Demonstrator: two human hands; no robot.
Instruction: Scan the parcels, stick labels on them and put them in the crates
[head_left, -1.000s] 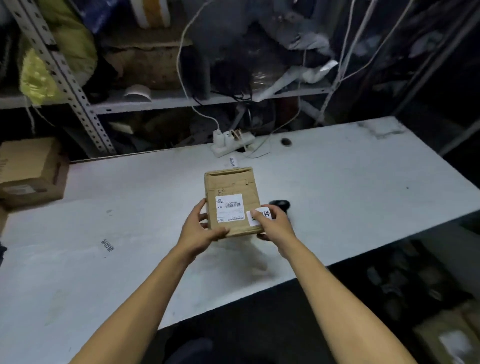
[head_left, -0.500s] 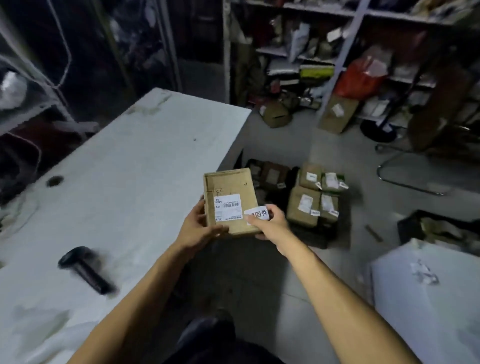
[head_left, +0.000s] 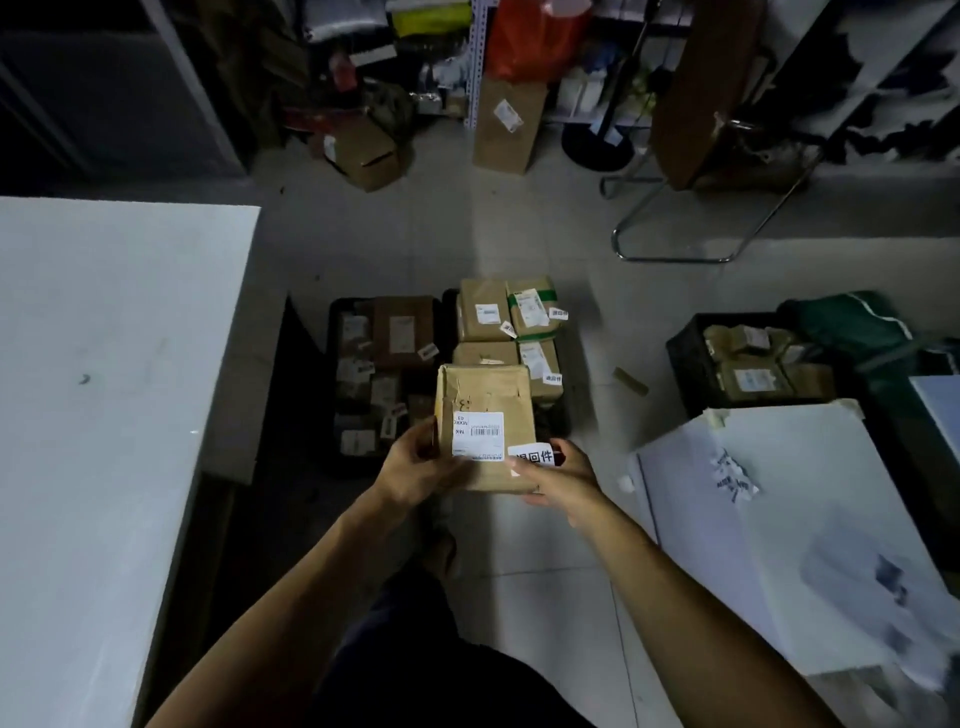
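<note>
- Parcel sits between my left hand and right hand, each gripping a side, above the crates on the floor.
- Risk: the white label overhangs the edge under my thumb and could peel or crease if unpressed.
- Cardboard looks matte, creased, flat and rectangular; the label is smooth paper.
</note>
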